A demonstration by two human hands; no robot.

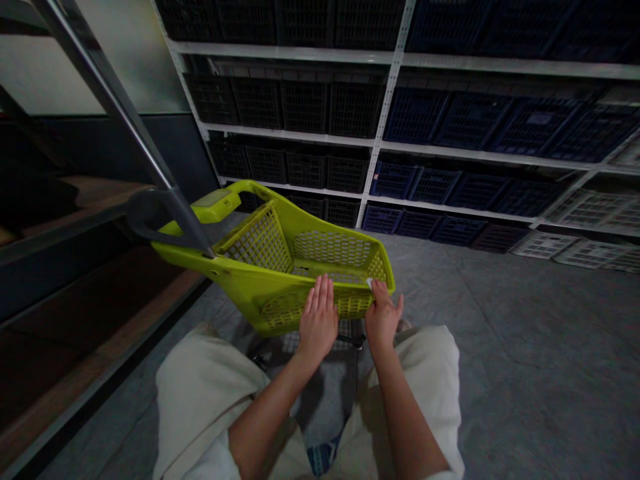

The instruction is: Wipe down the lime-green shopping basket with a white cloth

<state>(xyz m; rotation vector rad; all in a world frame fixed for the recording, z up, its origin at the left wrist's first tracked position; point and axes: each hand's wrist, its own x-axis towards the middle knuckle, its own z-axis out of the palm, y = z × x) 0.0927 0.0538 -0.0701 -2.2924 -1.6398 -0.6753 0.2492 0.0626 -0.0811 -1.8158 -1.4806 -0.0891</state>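
A person's left hand [317, 320], open and flat, and right hand [383, 313], its fingers spread at the rim, rest well apart on the near wall of a lime-green moulded-plastic shopping trolley basket [295, 267]; whether the right hand grips cannot be told. The basket, with its perforated walls and rounded corners, stands directly ahead of the hands, above a dark wheeled frame [345, 340]. A small white scrap [369, 283] sits at the right hand's fingertips, too small to identify. A slim steel tube [145, 133] runs up from the basket's far left corner, beyond the left hand. Farther ahead, black and navy lattice-sided plastic crates [465, 120] fill white steel racking [385, 100], well apart from the hands, above a mottled grey floor [530, 347].
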